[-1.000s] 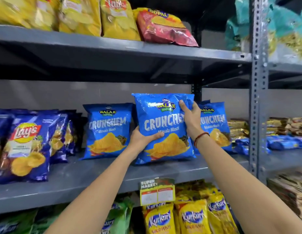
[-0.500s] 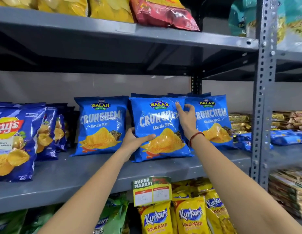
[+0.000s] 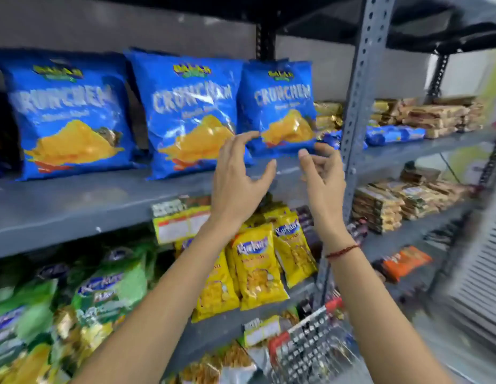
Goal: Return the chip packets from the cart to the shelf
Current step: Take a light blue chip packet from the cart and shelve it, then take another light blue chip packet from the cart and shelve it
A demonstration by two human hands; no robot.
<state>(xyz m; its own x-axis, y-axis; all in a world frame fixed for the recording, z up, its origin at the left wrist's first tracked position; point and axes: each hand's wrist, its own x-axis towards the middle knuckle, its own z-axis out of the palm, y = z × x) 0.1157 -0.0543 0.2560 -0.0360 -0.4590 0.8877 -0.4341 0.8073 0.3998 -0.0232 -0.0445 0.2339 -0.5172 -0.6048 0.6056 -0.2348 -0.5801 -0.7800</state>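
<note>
Three blue Crunchem chip packets stand upright side by side on the grey shelf (image 3: 75, 206): one at the left (image 3: 66, 115), one in the middle (image 3: 188, 112), one at the right (image 3: 282, 106). My left hand (image 3: 238, 176) hovers just in front of the shelf edge, below the middle packet, fingers spread and holding nothing. My right hand (image 3: 321, 173) is beside it, fingers loosely curled and empty, a red thread on the wrist. The wire cart (image 3: 305, 347) with a red rim shows at the bottom, partly behind my right forearm.
A grey perforated upright (image 3: 360, 79) divides the shelving. Yellow Kurkure packets (image 3: 257, 267) and green packets (image 3: 102, 295) fill the shelf below. Brown biscuit packs (image 3: 435, 115) and blue packs (image 3: 393, 134) lie on the shelves to the right. A price label (image 3: 180, 223) hangs on the shelf edge.
Both hands have let go of the middle blue packet and pulled back off the shelf. The packet stays standing. The view has swung down and right, bringing the cart into sight.
</note>
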